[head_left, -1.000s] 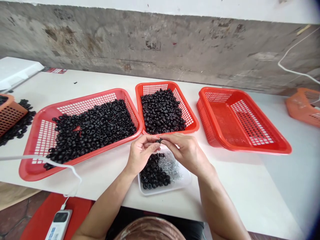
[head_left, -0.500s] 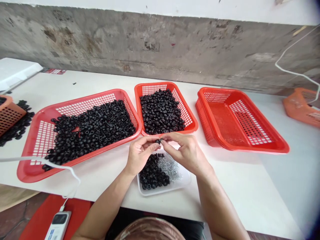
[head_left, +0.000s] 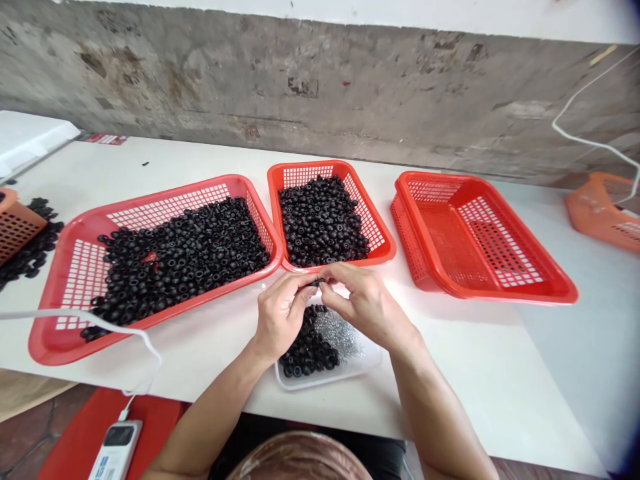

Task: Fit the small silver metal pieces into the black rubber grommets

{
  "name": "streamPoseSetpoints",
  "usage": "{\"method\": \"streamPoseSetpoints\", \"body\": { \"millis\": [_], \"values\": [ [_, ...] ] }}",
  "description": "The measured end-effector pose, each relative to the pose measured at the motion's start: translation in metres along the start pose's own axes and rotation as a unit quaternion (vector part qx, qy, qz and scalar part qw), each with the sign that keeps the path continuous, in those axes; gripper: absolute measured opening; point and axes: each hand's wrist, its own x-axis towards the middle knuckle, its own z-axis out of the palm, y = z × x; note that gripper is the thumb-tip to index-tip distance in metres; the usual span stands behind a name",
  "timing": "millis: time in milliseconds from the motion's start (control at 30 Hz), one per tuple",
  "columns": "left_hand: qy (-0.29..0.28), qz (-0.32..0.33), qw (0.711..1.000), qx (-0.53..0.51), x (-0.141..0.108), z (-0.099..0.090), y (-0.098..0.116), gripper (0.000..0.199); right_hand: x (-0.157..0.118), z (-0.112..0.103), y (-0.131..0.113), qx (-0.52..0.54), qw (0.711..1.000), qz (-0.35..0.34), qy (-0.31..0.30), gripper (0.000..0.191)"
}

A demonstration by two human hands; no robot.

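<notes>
At the near edge of a white counter (head_left: 450,353), the person's left hand (head_left: 283,319) and right hand (head_left: 367,300) meet above a shallow white tray (head_left: 373,367). Between them, a small black ring (head_left: 315,283) sits pinched at the fingertips, almost wholly hidden. Each grip is nearly closed on it, with thumb and fingers pressed in from both sides.

At six o'clock from the fingertips, the tray holds a heap of black rings (head_left: 305,350) on its left side. A pile of small silvery pieces (head_left: 337,333) touches the heap on its right, though they are too small to identify.

At twelve o'clock, just beyond the hands, a red plastic basket (head_left: 300,167) holds a deep pile of the same rings. At ten o'clock, a larger red basket (head_left: 175,190) holds a broader layer of them. A third red basket (head_left: 520,297) sits at two o'clock, its mesh floor showing.

At the far left, at nine o'clock, an orange basket (head_left: 17,223) stands beside loose black rings (head_left: 37,243) lying on the counter. Another orange basket (head_left: 600,213) sits at three o'clock. At seven o'clock, a white cable (head_left: 100,317) runs down to a white power bank (head_left: 115,450). A weathered concrete wall (head_left: 300,87) rises behind the counter.
</notes>
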Motion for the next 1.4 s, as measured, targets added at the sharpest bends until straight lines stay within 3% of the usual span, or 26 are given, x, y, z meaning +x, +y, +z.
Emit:
{"method": "streamPoseSetpoints", "body": {
  "millis": [367,533,700,933,1067,1233,1400],
  "values": [
    [0.045,0.051,0.997,0.039,-0.004,0.002,0.001,0.019,-0.002,0.005,-0.001,-0.046,0.997,-0.058,0.018,0.012],
    [0.05,-0.057,0.992,-0.096,-0.002,0.003,-0.002,0.015,0.0,0.009,-0.002,-0.091,0.986,-0.131,0.041,0.02],
    [0.054,-0.167,0.951,-0.256,0.006,0.002,-0.005,0.02,-0.001,0.018,-0.004,-0.23,0.953,-0.184,0.076,0.026],
    [0.013,-0.257,0.906,-0.336,0.013,0.0,-0.003,0.03,0.001,0.023,0.001,-0.31,0.915,-0.218,0.138,0.02],
    [-0.021,-0.27,0.893,-0.359,0.014,-0.001,-0.002,0.031,0.001,0.02,0.003,-0.307,0.919,-0.215,0.12,0.019],
    [-0.01,-0.266,0.895,-0.357,0.014,-0.001,0.001,0.028,0.003,0.021,0.0,-0.303,0.923,-0.209,0.112,0.021],
    [-0.044,-0.262,0.89,-0.369,0.013,0.001,0.005,0.025,0.004,0.025,-0.001,-0.319,0.923,-0.193,0.092,0.025]
  ]
}}
